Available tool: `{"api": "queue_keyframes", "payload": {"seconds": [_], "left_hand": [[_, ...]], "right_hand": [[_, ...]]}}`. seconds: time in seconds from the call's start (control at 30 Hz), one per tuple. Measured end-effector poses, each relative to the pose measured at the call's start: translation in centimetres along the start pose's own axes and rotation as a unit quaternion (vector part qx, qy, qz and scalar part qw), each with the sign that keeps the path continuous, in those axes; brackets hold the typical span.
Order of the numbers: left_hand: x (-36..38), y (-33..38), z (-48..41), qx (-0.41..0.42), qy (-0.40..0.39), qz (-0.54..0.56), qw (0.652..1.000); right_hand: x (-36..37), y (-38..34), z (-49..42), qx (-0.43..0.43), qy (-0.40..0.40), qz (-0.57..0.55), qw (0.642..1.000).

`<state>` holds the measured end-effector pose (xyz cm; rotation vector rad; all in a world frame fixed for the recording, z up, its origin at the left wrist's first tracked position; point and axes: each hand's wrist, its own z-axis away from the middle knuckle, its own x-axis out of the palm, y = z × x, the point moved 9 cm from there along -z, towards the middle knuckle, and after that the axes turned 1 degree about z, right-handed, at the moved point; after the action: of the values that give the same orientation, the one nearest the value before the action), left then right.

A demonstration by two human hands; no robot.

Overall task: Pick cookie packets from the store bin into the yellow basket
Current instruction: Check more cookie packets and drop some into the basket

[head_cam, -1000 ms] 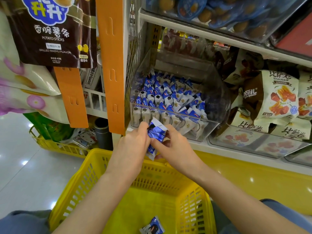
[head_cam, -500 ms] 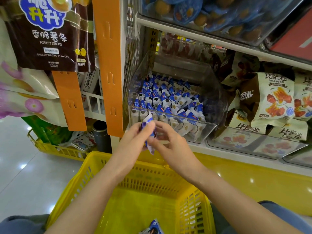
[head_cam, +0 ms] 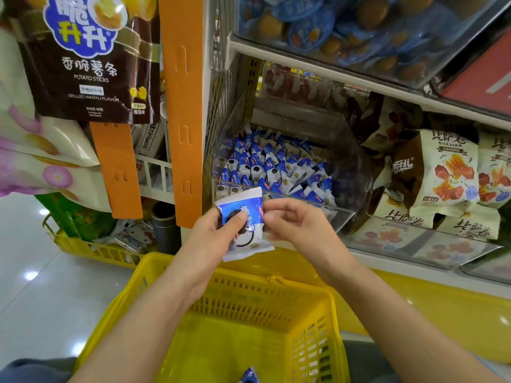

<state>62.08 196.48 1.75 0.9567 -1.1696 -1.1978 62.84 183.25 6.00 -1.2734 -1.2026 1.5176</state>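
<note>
The cookie packet [head_cam: 243, 225] is held just above the far rim of the yellow basket [head_cam: 249, 275], its printed front turned upward. It is gripped by the left hand [head_cam: 213, 239]: the thumb is pressed across the front and the fingers are curled behind. The right hand [head_cam: 301, 230] is set at the packet's right edge with its fingers curled; whether that edge is actually pinched cannot be told.

The drop into the basket is judged to be the step in hand. It would be done best if the packet were brought over the basket's open middle, lowered below the rim and let go from one hand. Only light pressure should be used, since the cookie inside is probably brittle.

The wrapper is glossy blue-and-white film, pillow-shaped, with crimped, serrated end seals. The basket is rigid moulded plastic with slotted walls, and another packet [head_cam: 250, 375] lies on its floor. Beyond the basket's far rim stands the store bin [head_cam: 345, 167], made of clear hard plastic. Rows of matching packets [head_cam: 276, 167] are stacked upright inside it.
</note>
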Motion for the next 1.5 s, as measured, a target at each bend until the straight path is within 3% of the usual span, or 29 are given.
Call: {"api": "queue_keyframes", "payload": {"seconds": [0.27,0.4,0.53,0.67,0.73,0.87,1.07,1.37,1.43,1.5], "left_hand": [[0.3,1.3,0.4,0.028,0.011,0.010,0.999],[1.6,0.5,0.4,-0.026,-0.061,0.016,0.998],[1.4,1.5,0.5,0.013,-0.053,0.005,0.999],[0.3,2.1,0.2,0.028,-0.015,0.021,0.999],[0.1,2.3,0.1,0.035,-0.006,0.027,0.999],[0.0,2.8,0.0,0.044,-0.003,0.033,0.998],[-0.3,2.9,0.0,0.043,0.003,0.033,0.999],[-0.2,2.4,-0.2,0.028,0.012,0.020,0.999],[-0.2,2.3,-0.2,0.026,0.012,0.017,0.999],[-0.2,2.2,-0.2,0.028,0.011,0.017,0.999]], "right_hand": [[1.0,-0.9,0.3,-0.044,0.004,0.060,0.997],[0.2,-1.2,0.1,-0.052,0.031,0.048,0.997],[-0.3,-2.3,-0.3,-0.084,0.036,0.066,0.994],[-4.7,-4.9,-3.0,-0.138,0.120,0.205,0.962],[-6.8,-4.6,-5.6,-0.089,0.139,0.311,0.936],[-9.1,-0.1,-10.2,0.066,0.035,0.480,0.874],[-7.7,2.2,-12.0,0.095,-0.071,0.552,0.825],[-8.6,2.5,-11.4,0.109,-0.062,0.502,0.856],[-9.2,1.6,-11.5,0.070,-0.015,0.485,0.872],[-10.6,0.0,-11.8,0.033,0.086,0.450,0.888]]}}
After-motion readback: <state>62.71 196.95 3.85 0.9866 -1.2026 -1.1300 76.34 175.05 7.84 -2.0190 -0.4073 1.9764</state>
